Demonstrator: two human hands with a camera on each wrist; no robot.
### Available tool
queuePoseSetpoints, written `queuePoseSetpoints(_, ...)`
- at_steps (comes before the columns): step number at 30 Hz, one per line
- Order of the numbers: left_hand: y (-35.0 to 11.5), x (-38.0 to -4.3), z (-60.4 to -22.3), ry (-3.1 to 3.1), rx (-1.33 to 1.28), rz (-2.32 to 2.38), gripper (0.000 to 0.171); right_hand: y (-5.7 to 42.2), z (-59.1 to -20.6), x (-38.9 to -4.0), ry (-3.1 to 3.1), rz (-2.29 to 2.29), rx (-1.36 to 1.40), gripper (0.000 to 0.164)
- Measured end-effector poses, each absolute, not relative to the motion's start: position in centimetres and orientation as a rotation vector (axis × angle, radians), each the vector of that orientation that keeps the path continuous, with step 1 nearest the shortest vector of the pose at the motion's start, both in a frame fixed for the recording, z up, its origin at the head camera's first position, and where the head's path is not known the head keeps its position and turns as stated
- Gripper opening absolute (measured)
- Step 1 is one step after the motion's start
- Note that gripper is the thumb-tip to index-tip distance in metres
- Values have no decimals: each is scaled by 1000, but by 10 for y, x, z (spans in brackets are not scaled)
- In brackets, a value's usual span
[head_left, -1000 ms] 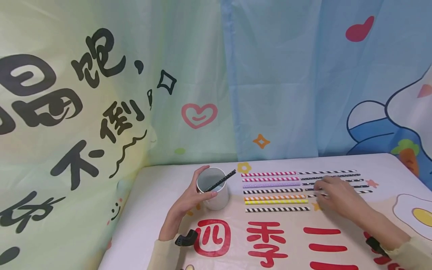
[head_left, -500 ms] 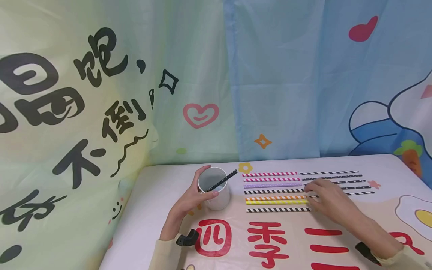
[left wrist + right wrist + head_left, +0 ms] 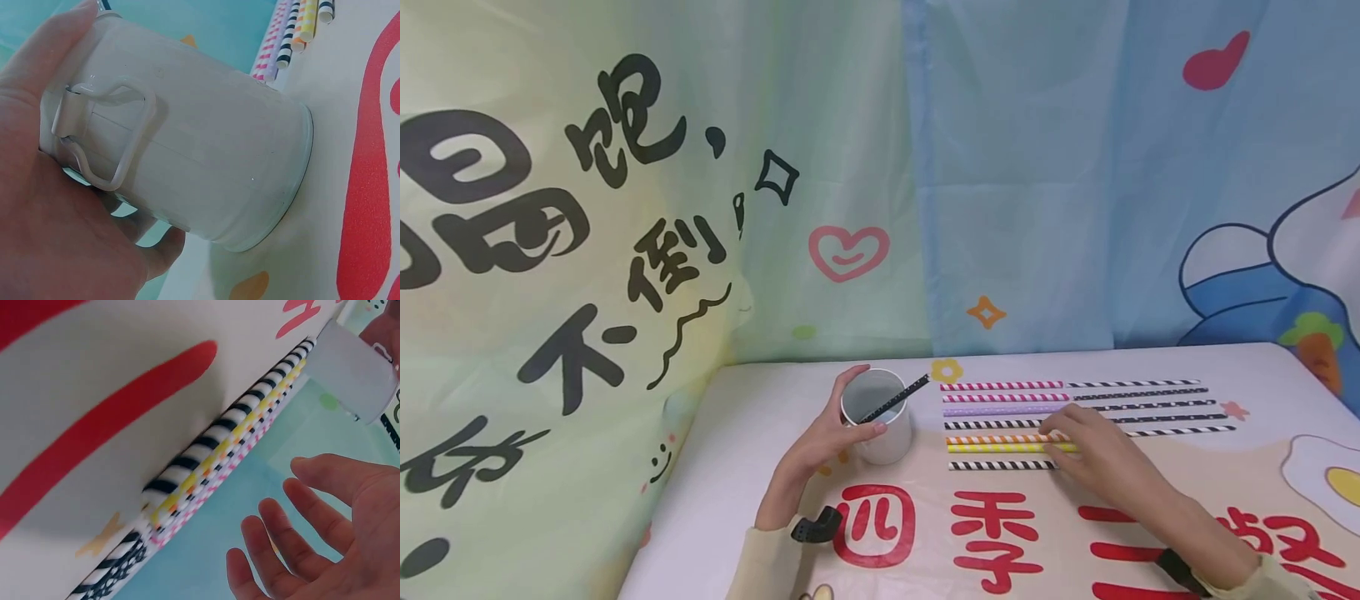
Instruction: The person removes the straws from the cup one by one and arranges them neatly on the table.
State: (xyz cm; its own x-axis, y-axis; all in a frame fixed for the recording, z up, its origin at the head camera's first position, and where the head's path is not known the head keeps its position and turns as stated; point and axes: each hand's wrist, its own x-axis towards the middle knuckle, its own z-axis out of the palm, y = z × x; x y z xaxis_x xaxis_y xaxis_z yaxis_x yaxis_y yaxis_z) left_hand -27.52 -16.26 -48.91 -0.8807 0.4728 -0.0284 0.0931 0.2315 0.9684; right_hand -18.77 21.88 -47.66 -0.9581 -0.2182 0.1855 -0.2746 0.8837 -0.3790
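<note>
My left hand (image 3: 818,442) holds a white mug (image 3: 889,442) at the table's left part, thumb and fingers round its body. The mug's wire handle (image 3: 147,119) shows in the left wrist view. A black dotted paper straw (image 3: 904,395) leans in the mug, its end above the rim. Over the right part of the left-hand row of straws is my right hand (image 3: 1097,450), near the orange-striped straw (image 3: 992,439), the yellow straw (image 3: 992,448) and a black-and-white striped straw (image 3: 1000,466). In the right wrist view its fingers (image 3: 294,531) are spread and relaxed, holding nothing.
Pink-striped straws (image 3: 1000,386) and a purple straw (image 3: 992,411) lie in the same row. Several black-patterned straws (image 3: 1172,406) lie end to end with them on the right. The printed tablecloth (image 3: 917,575) meets a curtain (image 3: 1015,208) behind.
My right hand has moved left, from above the black-patterned straws on the right to the right ends of the coloured straws. The left hand and the mug have stayed in place.
</note>
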Motion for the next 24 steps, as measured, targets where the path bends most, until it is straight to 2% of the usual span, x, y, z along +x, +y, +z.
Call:
queuePoseSetpoints(9, -163, -276, -491, 2191, 537, 1693, 89, 190, -481, -189, -2881, 808, 406, 29)
queuePoseSetpoints(19, -162, -277, -493, 2204, 513, 1699, 89, 151, -486, -186, -2890, 1236, 481, 26)
queuePoseSetpoints(24, -161, -276, -493, 2201, 504, 1702, 89, 130, -487, -185, -2862, 1477, 391, 26)
